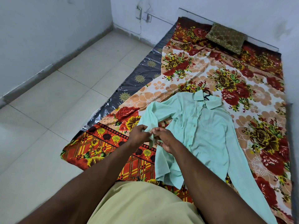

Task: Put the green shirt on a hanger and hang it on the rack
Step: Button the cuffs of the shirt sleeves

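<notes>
Pale yellow clothing (142, 204) on the person's body fills the bottom edge, and both bare forearms reach forward from it over the bed. Left hand (139, 135) and right hand (165, 139) meet close together, each with fingers curled and pinching the cuff end of one sleeve of the green shirt (202, 130), with the thin fabric bunched between the fingertips. That sleeve bends out to the left from the shoulder and doubles back toward the hands. The shirt itself lies front up and flat on the floral bedsheet (242, 81), its button placket running down the middle, its other sleeve stretched along the right side toward the near corner, and its collar pointing away from the person. A black hanger (207, 95) shows only as a hook poking out just behind the collar; the rest of it is hidden by fabric. Along the sheet's left edge a shiny grey mattress cover (137, 81) with gold flower prints is exposed beside the pale floor tiles (56, 102). At the far end a brown patterned cushion (226, 38) rests by the wall, and a wall socket (139, 12) sits above the corner.
</notes>
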